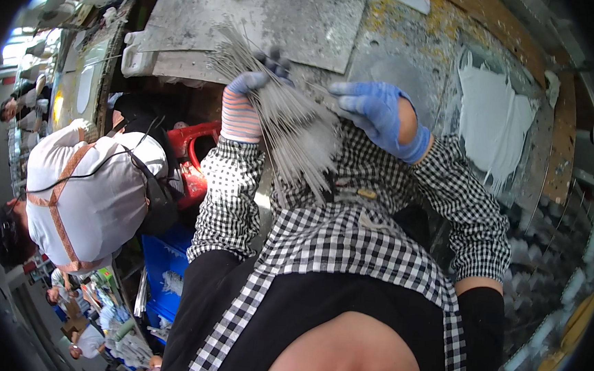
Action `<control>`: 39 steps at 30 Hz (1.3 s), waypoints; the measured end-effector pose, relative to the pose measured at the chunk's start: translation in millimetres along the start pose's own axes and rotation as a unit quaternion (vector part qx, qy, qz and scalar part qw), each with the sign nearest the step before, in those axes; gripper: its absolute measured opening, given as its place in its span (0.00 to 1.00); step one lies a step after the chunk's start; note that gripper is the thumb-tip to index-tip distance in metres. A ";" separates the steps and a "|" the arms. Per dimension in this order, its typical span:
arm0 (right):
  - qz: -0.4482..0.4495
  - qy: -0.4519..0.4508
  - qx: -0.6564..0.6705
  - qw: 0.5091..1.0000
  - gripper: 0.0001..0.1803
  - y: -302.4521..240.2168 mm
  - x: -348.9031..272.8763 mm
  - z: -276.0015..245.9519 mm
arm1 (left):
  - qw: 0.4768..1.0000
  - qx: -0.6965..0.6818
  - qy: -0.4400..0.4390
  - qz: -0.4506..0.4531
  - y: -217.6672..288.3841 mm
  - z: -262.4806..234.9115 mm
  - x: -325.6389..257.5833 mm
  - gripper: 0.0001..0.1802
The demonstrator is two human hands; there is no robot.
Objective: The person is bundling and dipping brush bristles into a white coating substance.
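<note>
Grips with the left hand (246,103), in a striped glove with grey fingers, a thick bundle of thin grey rods (293,126), clamped within the curled fingers. Holds the bundle up at the near edge of the stained grey surface (404,45), in front of the checked apron (347,251), with the far ends sticking out past the glove and the near ends fanned wide toward the body. Has the right hand (374,115), in a blue glove with an opening near the wrist, just beside the bundle, with fingertips close together and pointed toward the rods. Cannot tell about any single rod pinched there. Has to the right, on the surface, a smeared white patch (491,116); to the left, a person (97,185) in a white shirt with brown straps, near a red plastic seat (194,184); and lower down, a blue crate (160,265)
</note>
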State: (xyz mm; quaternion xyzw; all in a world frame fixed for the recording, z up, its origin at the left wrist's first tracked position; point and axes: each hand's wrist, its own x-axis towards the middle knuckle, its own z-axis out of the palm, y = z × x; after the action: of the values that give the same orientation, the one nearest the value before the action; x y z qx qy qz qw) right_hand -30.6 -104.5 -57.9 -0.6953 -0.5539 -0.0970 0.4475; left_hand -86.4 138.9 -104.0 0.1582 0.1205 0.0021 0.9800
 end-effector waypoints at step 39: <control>0.565 -0.190 0.289 0.750 0.20 -15.8 -97.6 -24.0 | 0.993 -0.075 -0.092 0.029 -13.5 -53.7 -8.7 0.25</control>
State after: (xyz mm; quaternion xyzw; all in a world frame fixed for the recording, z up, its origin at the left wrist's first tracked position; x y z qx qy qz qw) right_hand -71.3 -188.9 -97.4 -0.7232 -0.1355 0.4717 0.4859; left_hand -108.0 142.3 -155.6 0.0876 0.0250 0.0253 0.9955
